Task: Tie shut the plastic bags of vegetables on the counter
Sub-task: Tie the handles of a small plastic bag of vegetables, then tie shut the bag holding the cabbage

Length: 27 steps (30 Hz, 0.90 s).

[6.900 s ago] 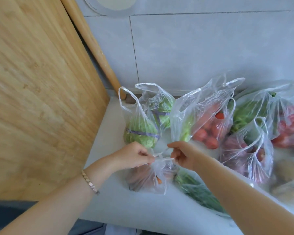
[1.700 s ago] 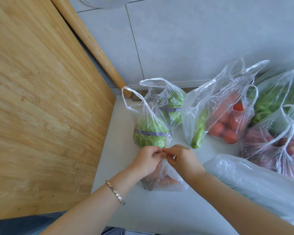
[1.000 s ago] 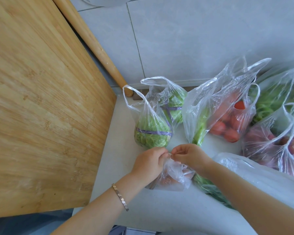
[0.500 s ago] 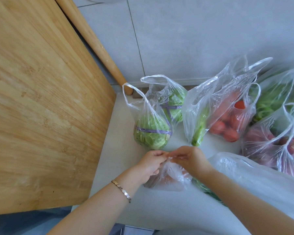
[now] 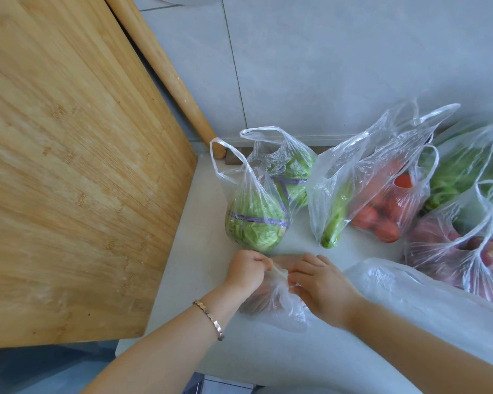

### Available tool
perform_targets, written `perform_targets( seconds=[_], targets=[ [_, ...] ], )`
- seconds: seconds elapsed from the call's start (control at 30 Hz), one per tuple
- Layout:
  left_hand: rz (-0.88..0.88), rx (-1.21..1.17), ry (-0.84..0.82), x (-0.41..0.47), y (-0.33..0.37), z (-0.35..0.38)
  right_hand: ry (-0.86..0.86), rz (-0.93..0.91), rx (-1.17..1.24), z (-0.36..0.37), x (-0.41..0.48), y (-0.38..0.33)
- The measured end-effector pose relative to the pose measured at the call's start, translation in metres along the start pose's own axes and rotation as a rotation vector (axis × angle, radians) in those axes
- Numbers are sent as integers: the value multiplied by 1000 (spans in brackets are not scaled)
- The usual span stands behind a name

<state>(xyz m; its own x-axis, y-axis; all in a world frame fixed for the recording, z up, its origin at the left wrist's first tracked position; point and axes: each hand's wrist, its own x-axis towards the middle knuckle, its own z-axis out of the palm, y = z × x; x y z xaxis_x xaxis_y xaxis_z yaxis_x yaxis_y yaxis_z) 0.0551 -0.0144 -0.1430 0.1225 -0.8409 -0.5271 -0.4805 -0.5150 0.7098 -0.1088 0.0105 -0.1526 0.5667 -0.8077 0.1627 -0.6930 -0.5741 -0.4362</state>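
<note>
A small clear plastic bag (image 5: 279, 307) with reddish-brown vegetables lies on the pale counter (image 5: 199, 223) near its front edge. My left hand (image 5: 246, 270) and my right hand (image 5: 320, 284) pinch the twisted handles at its top, fingers curled close together. Behind it stand two open bags with cabbage: one (image 5: 256, 223) in front, another (image 5: 291, 172) behind. To the right an open bag holds tomatoes and a green vegetable (image 5: 373, 189). Further right a bag (image 5: 461, 245) contains purple-red vegetables.
A large wooden cutting board (image 5: 74, 166) leans at the left, with a wooden rolling pin (image 5: 165, 72) against the tiled wall. A long clear bag (image 5: 427, 302) lies under my right forearm. A bag of green vegetables (image 5: 467, 172) sits at the far right.
Both hands have stayed on the small bag's handles, working them; they now sit lower and closer to the bag's top than half a second ago. The other bags have not moved.
</note>
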Motion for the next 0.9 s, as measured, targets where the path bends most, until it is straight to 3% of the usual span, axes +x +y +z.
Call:
perform_targets(
  seconds=[0.13, 0.23, 0.3, 0.37, 0.47, 0.7, 0.9],
  targets=[
    [214, 111, -10, 4, -11, -9, -16, 53, 62, 5, -6, 1],
    [210, 141, -366, 3, -19, -19, 6, 272, 222, 0, -10, 4],
    [169, 424, -481, -4, -21, -17, 4, 427, 392, -7, -9, 6],
    [292, 662, -350, -6, -21, -7, -37, 507, 445, -15, -4, 5],
    [395, 696, -192, -7, -13, -1, -98, 563, 419, -18, 6, 10],
    [275, 868, -353, 7, 4, -63, -142, 581, 406, -37, 27, 13],
    [162, 1225, -553, 8, 18, -78, -34, 411, 372, -81, 81, 1]
  ],
)
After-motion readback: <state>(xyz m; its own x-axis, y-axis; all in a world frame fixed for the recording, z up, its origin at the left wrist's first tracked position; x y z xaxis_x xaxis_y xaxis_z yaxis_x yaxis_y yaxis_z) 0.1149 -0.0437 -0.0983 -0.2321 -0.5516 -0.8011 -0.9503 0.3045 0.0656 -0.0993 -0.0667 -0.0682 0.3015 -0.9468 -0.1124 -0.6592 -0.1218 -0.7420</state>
